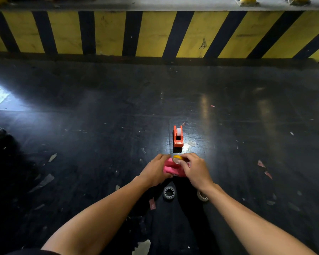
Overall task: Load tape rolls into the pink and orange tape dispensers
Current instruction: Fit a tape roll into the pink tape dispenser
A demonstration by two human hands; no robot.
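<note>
Pink dispenser (170,167) off floor, yellow roll (177,159) at top — orange dispenser (178,136) upright beyond, loaded.

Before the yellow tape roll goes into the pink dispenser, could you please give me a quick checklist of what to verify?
1. Pink dispenser steadied by the left hand: ok.
2. Yellow tape roll gripped in the right hand: ok.
3. Roll lined up with the pink dispenser's slot: cannot tell, hands hide it.
4. Orange dispenser already holds a whitish roll: ok.
5. Spare rolls within reach, one clear roll and another on the floor under the wrists: ok.
</note>
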